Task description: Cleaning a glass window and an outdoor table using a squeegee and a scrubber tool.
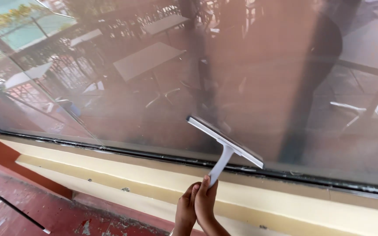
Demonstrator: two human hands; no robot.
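Both hands, left hand point(185, 213) and right hand point(205, 202), are wrapping together around the white squeegee point(225, 148) handle at six o'clock; its blade is pressing the window glass point(250, 70) towards twelve. Light, stiff plastic, probably best gripped low on the handle.

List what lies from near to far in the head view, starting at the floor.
Red floor → cream ledge → hands gripping the white squeegee → black window frame → glass pane.
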